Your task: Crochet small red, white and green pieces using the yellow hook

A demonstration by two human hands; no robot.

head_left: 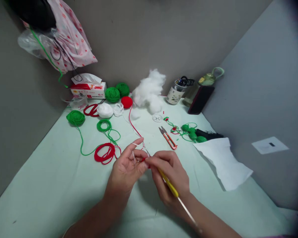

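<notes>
Both hands meet over the middle of the pale green table (52,185). My right hand (170,175) is closed around a crochet hook with a yellow handle (171,187), its tip pointing at the left hand's fingers. My left hand (127,167) pinches a small red piece of crochet work (144,159), with white and red yarn (135,130) looped over its raised forefinger. That yarn runs back to a red yarn ball (126,101) and a white yarn ball (105,110) at the far side.
Orange thread snips (168,138) lie just beyond my hands. A red yarn coil (104,153), green yarn (75,117), white stuffing (149,91), a tissue box (88,90), a cup (175,94), a bottle (205,84) and a white paper towel (223,162) surround the work. Grey walls enclose the table.
</notes>
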